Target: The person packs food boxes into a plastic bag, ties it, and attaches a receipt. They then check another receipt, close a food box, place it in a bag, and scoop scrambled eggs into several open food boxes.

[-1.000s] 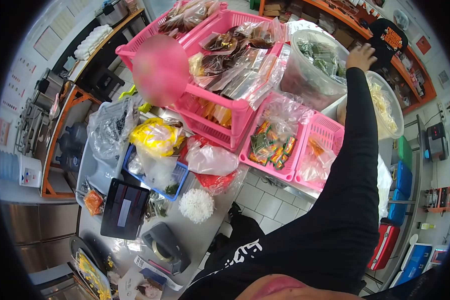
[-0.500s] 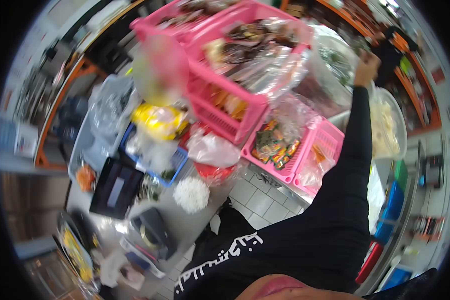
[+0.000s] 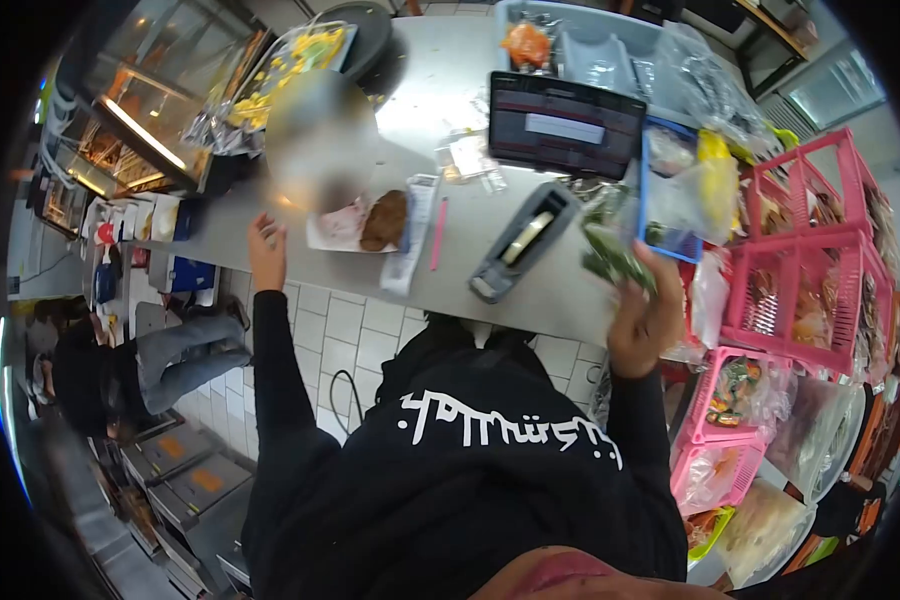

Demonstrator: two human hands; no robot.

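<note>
At the right of the table, my right hand (image 3: 645,315) is closed around a small dark green packet (image 3: 615,258), whose exact contents I cannot make out. My left hand (image 3: 267,250) hangs by the table's front edge, fingers loosely apart with nothing in them. Close to it lies a white paper tray (image 3: 320,240) with a brown piece of food (image 3: 382,222) and something pinkish inside. A grey tape dispenser (image 3: 523,243) sits left of the green packet. Between tray and dispenser are a paper strip (image 3: 410,240) and a pink pen (image 3: 438,232).
A tablet (image 3: 567,130) stands behind the dispenser. A blue basket (image 3: 655,235) and stacked pink baskets (image 3: 795,245) of packets are on the right. A tray of yellow food (image 3: 290,70) is at the far left. Another person (image 3: 170,355) is at the left.
My view has swung round from the pink baskets to the metal table. My right hand has come from beside a clear bag to above the table, holding the green packet. My left hand has come into view.
</note>
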